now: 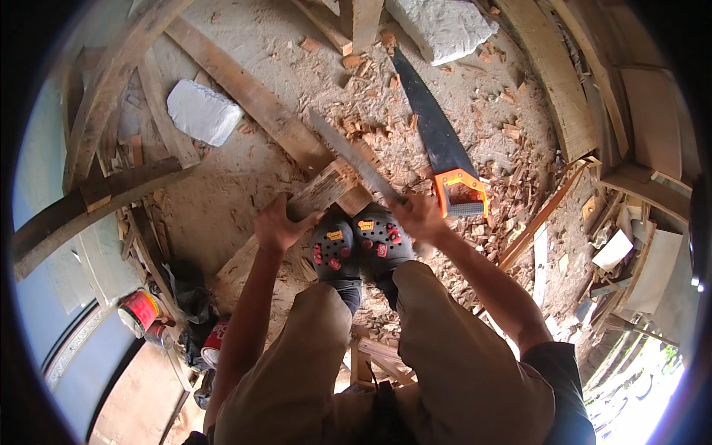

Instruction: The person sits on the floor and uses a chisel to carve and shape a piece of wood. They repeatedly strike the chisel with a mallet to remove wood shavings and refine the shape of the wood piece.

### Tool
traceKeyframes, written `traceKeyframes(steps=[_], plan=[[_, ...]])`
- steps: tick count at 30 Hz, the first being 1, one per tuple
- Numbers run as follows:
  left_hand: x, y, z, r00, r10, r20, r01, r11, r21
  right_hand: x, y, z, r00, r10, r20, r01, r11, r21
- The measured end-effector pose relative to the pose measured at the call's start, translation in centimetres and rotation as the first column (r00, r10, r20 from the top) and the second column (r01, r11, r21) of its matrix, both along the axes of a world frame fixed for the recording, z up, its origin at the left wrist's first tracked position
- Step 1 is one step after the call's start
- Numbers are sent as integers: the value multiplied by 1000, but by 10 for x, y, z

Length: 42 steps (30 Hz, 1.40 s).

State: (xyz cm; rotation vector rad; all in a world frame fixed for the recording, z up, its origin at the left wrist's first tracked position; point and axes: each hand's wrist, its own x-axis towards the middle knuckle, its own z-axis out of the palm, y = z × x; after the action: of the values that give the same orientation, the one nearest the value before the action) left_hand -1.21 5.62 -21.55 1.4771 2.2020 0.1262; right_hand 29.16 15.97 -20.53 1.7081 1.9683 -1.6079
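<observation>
My left hand (282, 225) is closed round the near end of a short, rough wood block (324, 190). The block slants up to the right, over a long plank (259, 100) lying on the ground. In my right hand (420, 216) is a machete (348, 152), its handle hidden by the fingers. The grey blade points up and to the left, across the far end of the block. Whether its edge touches the wood, I cannot tell. Just below the block are my black clogs (362, 243) with coloured charms.
A handsaw (434, 115) with an orange handle lies to the right among wood chips (475, 245). Pale stone blocks (204, 111) sit farther off. Curved timbers (104, 204) stand at the left, near red cans (139, 311). Boards and scraps (612, 250) crowd the right side.
</observation>
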Motion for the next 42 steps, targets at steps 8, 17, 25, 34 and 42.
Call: traceKeyframes(steps=[8, 17, 25, 34, 42], plan=[[2, 1, 4, 1000, -21, 8, 21, 1000, 24, 3, -16, -13, 994, -40, -105, 36, 999, -37], [3, 6, 13, 999, -27, -23, 26, 997, -72, 2, -1, -18, 1000, 22, -13, -24, 967, -255], [1, 4, 13, 999, -1, 38, 2, 1000, -7, 22, -4, -29, 984, 106, -140, -70, 967, 244], [-2, 0, 5, 999, -36, -9, 37, 998, 53, 5, 6, -12, 971, 205, 126, -209, 978, 21], [-5, -4, -1, 1000, -25, 18, 24, 998, 53, 14, -4, -16, 794, -436, -423, 320, 892, -320]])
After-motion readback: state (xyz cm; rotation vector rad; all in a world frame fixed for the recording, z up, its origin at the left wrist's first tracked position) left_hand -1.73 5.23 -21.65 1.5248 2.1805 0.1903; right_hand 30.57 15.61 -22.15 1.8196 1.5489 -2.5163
